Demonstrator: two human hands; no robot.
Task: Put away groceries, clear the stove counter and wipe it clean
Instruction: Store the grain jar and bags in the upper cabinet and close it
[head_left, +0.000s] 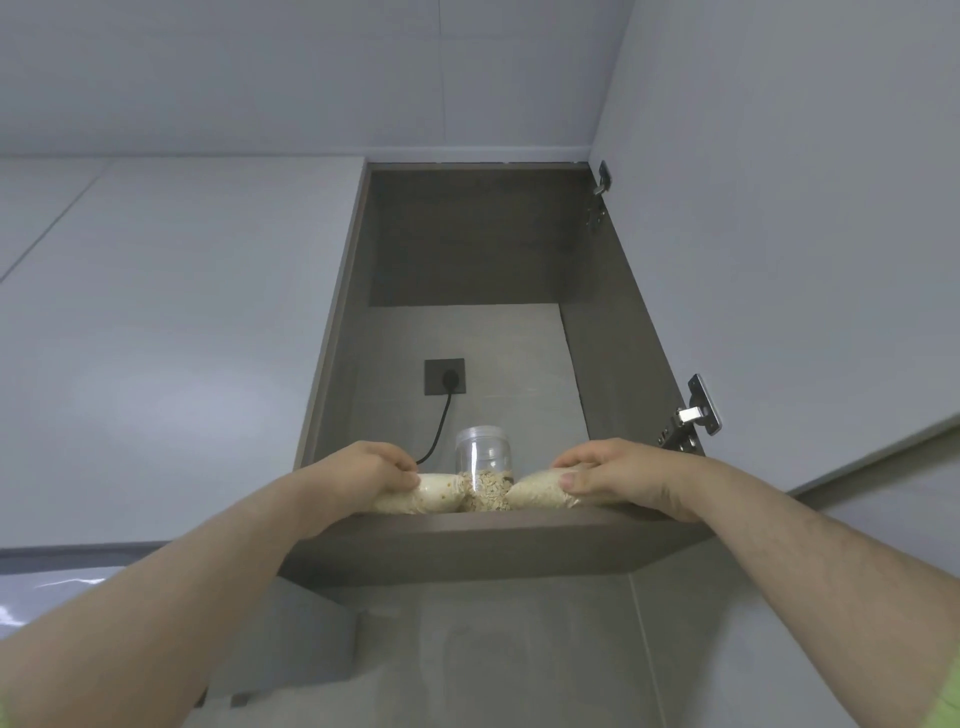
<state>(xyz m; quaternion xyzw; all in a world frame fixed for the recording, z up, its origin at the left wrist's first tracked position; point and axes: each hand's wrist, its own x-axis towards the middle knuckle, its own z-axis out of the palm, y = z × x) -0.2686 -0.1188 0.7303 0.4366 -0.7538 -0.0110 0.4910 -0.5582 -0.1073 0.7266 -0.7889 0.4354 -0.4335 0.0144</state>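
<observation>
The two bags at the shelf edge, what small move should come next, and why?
Probably push the left bag and right bag deeper, either side of the jar, then let go. The left hand and right hand grip them right at the shelf front edge, with room behind.

Dark socket (444, 383) on grey back wall (498, 343), plug in it, black cord (440, 428) curving down-left from it. Brown side panel (613, 312) on the right carries two metal hinges: upper hinge (600, 195) near the top, lower hinge (693, 415) near the front edge. Pale door (779, 208) swung open to the right. Closed pale cabinet front (182, 312) to the left, ceiling (260, 67) above. Brown shelf (493, 545) edge in front, grey tile wall (493, 665) below it. Glossy strip (31, 587) at far left edge, possibly a hood, too cut off to tell.
</observation>
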